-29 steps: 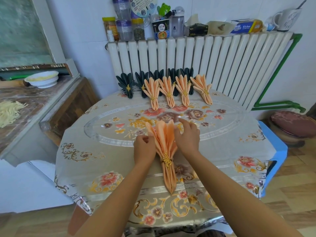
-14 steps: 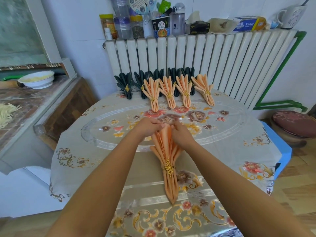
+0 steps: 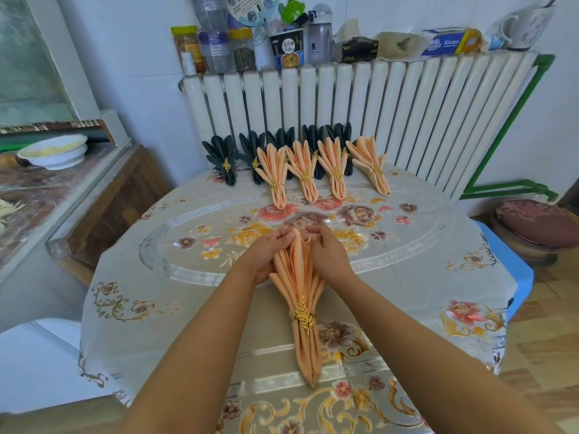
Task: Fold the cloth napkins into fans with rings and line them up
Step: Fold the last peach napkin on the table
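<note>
In front of me stands a white radiator [image 3: 376, 98] against the wall, with a green pipe [image 3: 513, 126] running down its right side. Along its top I see a row of things: a yellow-lidded jar [image 3: 187, 47], clear plastic bottles [image 3: 213, 36], an instant noodle cup [image 3: 287, 50], a green frog figure [image 3: 293, 12], a grey water bottle [image 3: 319, 34], a blue and yellow box [image 3: 451, 42] and a white mug [image 3: 526, 26]. To my left a white bowl [image 3: 53, 151] sits on a marbled counter [image 3: 34, 195]. To my right a round stool with a dark red cushion [image 3: 535, 223] stands on the wooden floor [image 3: 545, 324]. The desk wears a flowered cloth [image 3: 407, 277].
</note>
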The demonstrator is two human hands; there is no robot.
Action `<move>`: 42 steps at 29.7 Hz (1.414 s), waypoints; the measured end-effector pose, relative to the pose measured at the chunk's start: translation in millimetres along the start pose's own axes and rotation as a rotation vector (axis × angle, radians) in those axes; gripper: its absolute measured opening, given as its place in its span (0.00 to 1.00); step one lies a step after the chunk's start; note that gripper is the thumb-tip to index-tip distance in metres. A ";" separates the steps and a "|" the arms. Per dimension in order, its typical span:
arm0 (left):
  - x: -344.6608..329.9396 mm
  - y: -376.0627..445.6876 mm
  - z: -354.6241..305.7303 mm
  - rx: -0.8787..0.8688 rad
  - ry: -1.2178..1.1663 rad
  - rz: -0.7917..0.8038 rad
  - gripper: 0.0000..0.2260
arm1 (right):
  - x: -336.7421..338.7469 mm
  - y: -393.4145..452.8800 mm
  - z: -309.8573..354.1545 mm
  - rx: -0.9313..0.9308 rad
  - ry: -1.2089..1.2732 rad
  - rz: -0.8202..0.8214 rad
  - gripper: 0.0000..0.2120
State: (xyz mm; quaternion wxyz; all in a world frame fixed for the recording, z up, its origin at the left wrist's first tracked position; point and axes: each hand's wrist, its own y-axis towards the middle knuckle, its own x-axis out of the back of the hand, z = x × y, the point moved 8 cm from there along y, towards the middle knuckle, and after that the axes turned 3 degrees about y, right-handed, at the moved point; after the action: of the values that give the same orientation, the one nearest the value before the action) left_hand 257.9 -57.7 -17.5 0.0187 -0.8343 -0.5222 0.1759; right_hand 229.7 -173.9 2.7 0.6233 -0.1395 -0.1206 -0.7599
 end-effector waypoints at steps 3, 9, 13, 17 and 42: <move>4.3 0.3 -1.4 -0.045 -0.052 -0.106 0.05 | 7.5 0.2 -6.8 -0.028 0.027 -0.112 0.13; 6.9 -4.8 0.7 -0.054 -0.131 -0.188 0.10 | 12.5 -1.1 -23.9 -0.150 0.239 -0.196 0.10; 17.8 -18.7 8.3 0.003 0.083 -0.308 0.12 | 13.4 -6.4 -30.3 -0.231 0.275 -0.140 0.11; 29.6 -63.9 22.4 -0.009 0.609 -0.551 0.12 | 20.5 -33.5 -41.7 -0.264 0.065 -0.083 0.12; 7.2 -136.5 37.3 0.117 0.075 -0.662 0.05 | -2.1 -107.3 -27.1 -0.433 0.365 0.004 0.10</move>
State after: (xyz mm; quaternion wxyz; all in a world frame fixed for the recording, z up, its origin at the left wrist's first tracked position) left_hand 131.0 4.9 -25.1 0.1417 -0.6229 -0.7528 0.1590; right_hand 123.2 -160.9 -24.3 0.5920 -0.1303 0.1590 -0.7793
